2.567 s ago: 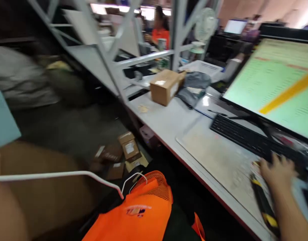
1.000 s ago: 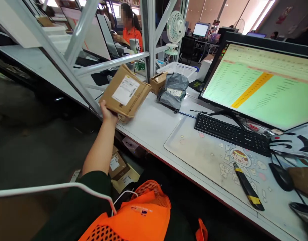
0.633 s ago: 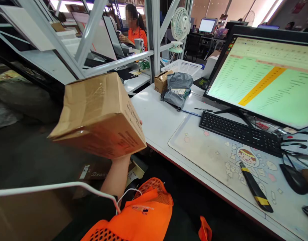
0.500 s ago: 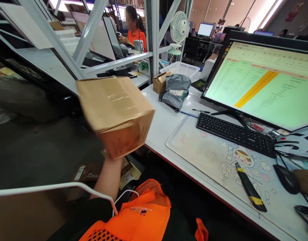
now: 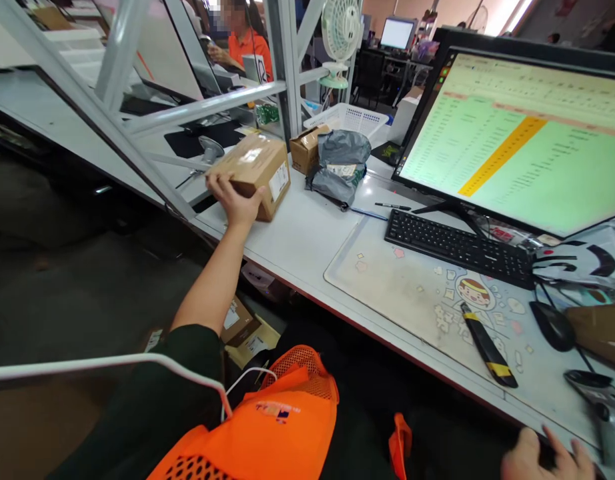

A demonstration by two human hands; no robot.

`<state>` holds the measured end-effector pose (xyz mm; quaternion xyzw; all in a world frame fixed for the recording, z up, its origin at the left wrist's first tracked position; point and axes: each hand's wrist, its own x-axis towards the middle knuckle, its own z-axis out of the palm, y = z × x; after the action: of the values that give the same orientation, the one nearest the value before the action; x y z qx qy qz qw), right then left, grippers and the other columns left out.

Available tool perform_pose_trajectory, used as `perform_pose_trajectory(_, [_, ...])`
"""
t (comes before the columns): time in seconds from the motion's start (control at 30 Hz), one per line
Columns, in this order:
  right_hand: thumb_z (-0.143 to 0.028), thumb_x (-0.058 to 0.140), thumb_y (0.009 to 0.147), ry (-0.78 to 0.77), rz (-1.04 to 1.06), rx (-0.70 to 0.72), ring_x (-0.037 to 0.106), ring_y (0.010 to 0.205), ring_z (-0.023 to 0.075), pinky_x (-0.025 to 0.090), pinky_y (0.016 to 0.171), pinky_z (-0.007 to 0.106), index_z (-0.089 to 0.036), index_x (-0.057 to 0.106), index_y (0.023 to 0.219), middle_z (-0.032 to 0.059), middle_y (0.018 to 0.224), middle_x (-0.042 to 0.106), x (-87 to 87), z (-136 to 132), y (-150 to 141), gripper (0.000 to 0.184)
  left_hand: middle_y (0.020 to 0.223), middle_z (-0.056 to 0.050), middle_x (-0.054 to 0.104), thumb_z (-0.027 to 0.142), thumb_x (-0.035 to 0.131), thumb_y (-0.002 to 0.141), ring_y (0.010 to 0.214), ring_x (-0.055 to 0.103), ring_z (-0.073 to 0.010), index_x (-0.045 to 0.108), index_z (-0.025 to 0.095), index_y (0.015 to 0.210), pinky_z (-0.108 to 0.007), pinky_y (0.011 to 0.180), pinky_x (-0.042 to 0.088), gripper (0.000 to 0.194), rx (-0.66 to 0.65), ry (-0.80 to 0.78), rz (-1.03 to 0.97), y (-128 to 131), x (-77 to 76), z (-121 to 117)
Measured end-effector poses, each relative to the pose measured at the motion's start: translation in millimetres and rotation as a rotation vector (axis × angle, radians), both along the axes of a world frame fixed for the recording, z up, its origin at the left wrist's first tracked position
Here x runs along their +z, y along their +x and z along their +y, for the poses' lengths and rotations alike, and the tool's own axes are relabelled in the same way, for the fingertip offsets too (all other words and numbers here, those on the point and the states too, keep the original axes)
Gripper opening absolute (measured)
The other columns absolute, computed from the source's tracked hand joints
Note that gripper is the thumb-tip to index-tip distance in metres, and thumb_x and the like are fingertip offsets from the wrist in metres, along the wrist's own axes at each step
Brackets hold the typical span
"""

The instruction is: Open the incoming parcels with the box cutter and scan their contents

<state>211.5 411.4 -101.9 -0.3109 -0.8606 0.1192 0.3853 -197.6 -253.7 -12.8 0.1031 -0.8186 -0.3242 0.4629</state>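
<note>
At the far left of the desk, my left hand (image 5: 236, 202) grips the near side of a brown cardboard box (image 5: 247, 163). A white label shows on the box's right face, and the box appears to rest on the desktop. My right hand (image 5: 545, 460) is partly in view at the bottom right, by the desk's front edge. Its fingers are apart and it holds nothing that I can see. Close to it lies a grey-and-black handheld device (image 5: 605, 417), cut off by the frame. A black-and-yellow utility knife (image 5: 489, 347) lies on the desk mat (image 5: 387, 273).
Behind the box are a smaller carton (image 5: 303, 152), a grey plastic mailer (image 5: 341, 163) and a white basket (image 5: 355, 119). Metal frame bars (image 5: 202, 107) rise on the left. A keyboard (image 5: 457, 247), monitor (image 5: 527, 140) and mouse (image 5: 552, 325) occupy the right. A co-worker (image 5: 250, 43) sits beyond.
My left hand has carried the cardboard box forward, from in front of the desk onto its left end. My right hand has come into view at the bottom right.
</note>
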Motion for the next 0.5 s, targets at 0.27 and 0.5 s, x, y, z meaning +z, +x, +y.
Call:
perform_pose_trajectory(0.27, [-0.028, 0.078, 0.085, 0.130, 0.259, 0.386, 0.064, 0.135, 0.0463, 0.050, 0.116, 0.068, -0.021, 0.082, 0.116, 0.0189, 0.140, 0.070, -3.7, -93, -53, 0.032, 0.132, -0.016, 0.066, 0.024, 0.083, 0.087, 0.136, 0.062, -0.0370, 0.064, 0.008, 0.133, -0.069, 0.119, 0.038, 0.053, -0.642, 0.468, -0.258, 5, -51.3, -23])
perform_pose_trajectory(0.5, [-0.029, 0.068, 0.097, -0.011, 0.141, 0.846, 0.052, 0.148, 0.0426, 0.040, 0.119, 0.075, -0.014, 0.075, 0.115, 0.0215, 0.146, 0.066, 10.7, -200, -106, 0.024, 0.102, -0.005, 0.075, 0.036, 0.069, 0.098, 0.107, 0.071, -0.0201, 0.074, 0.014, 0.105, -0.041, 0.113, 0.052, 0.024, 0.121, 0.706, -0.355, 258, -203.1, -93])
